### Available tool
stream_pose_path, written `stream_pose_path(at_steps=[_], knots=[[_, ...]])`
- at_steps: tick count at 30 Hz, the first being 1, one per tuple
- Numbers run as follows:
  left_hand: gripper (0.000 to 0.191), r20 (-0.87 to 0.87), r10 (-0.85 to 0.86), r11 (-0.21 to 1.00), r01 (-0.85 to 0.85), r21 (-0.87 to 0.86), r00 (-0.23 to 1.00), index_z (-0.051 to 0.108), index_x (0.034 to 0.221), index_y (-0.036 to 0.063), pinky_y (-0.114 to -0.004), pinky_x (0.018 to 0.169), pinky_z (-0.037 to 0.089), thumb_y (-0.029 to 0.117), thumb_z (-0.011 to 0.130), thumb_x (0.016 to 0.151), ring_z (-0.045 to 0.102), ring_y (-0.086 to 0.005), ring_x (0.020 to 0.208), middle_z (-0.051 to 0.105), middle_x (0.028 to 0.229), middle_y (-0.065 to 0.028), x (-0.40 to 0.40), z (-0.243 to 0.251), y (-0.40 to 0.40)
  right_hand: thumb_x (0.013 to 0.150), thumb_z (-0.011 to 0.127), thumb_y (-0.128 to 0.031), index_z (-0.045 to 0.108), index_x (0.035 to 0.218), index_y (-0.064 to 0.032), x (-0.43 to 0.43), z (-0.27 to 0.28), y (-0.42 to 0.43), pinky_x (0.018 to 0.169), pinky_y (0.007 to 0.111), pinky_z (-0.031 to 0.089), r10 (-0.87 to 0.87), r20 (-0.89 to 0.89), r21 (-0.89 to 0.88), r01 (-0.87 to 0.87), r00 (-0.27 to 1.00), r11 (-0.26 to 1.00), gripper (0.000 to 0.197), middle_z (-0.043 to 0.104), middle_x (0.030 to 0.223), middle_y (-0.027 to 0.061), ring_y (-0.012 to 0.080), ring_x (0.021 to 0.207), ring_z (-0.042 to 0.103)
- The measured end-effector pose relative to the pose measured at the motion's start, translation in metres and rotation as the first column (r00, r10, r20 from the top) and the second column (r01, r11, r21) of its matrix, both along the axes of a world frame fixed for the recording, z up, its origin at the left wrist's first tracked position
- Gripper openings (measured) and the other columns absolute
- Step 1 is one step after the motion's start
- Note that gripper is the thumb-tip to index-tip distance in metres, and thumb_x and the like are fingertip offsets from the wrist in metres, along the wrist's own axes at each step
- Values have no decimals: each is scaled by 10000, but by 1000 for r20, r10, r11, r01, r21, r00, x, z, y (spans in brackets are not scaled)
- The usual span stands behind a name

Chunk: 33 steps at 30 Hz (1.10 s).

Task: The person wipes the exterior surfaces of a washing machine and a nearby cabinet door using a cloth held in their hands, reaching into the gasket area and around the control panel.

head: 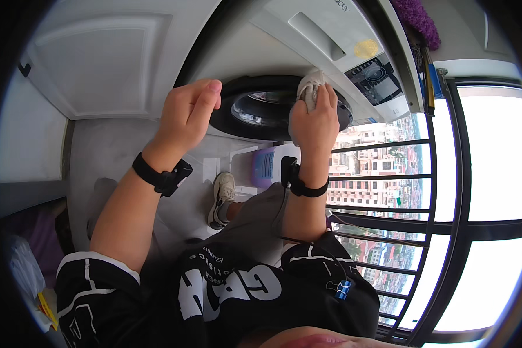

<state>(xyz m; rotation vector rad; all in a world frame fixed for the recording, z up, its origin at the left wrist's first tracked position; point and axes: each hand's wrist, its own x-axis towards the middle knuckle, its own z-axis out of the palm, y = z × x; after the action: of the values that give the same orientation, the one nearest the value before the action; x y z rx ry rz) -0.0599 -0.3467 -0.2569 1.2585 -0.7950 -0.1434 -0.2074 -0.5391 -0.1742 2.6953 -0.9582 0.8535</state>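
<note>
A front-loading washing machine (261,48) with a white body stands before me. Its round door (248,130) has a black rim and a dark glass middle. My right hand (315,115) presses a crumpled, light grey-beige cloth (312,89) against the right part of the door rim, thumb on the near side and fingers over the cloth. My left hand (193,108) is curled into a loose fist just left of the door, with nothing visible in it; whether it touches the machine cannot be told. Both wrists wear black straps with small devices.
A jug of purple liquid (265,167) stands on the grey tiled floor below the door. To the right are window railings (383,177). A white cabinet door (100,65) is at the left, a detergent drawer (317,35) and control panel (376,78) above, and a plastic bag (26,265) lower left.
</note>
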Motion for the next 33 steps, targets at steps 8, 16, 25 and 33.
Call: stream_pose_path(at_steps=[8, 16, 25, 33], knots=[[546, -120, 3, 998, 4, 66, 993, 552, 722, 40, -266, 617, 382, 389, 434, 1124, 453, -96, 666, 519, 690, 0, 6, -18, -16, 848, 676, -129, 592, 1325, 4, 64, -125, 74, 709, 446, 616, 287, -473, 295, -158, 833, 943, 502, 551, 1421, 99, 362, 991, 696], [541, -111, 56, 995, -47, 84, 992, 573, 722, 18, -309, 595, 407, 382, 481, 1111, 496, -134, 606, 503, 612, -35, 4, -22, -30, 839, 646, -146, 637, 1327, -87, 35, -53, 55, 718, 431, 623, 275, -251, 113, -254, 928, 961, 491, 600, 1456, 47, 361, 913, 727], [381, 169, 27, 977, -61, 204, 985, 664, 1150, -20, -303, 822, 499, 333, 527, 1098, 627, -196, 935, 669, 1154, -83, -11, -18, -49, 905, 559, -192, 642, 1352, -74, -77, 8, -99, 919, 471, 563, -129, 119, 92, 118, 985, 989, 470, 664, 1370, 139, 414, 1100, 685], [915, 385, -202, 838, -45, 544, 900, 175, 1630, -48, -440, 1237, 323, 418, 656, 1006, 311, -435, 1532, 266, 1656, -309, -44, -42, -79, 895, 571, -263, 567, 1416, 6, -156, -34, -191, 1023, 502, 504, -330, 42, 216, 314, 943, 924, 587, 651, 1327, 265, 451, 1210, 625]])
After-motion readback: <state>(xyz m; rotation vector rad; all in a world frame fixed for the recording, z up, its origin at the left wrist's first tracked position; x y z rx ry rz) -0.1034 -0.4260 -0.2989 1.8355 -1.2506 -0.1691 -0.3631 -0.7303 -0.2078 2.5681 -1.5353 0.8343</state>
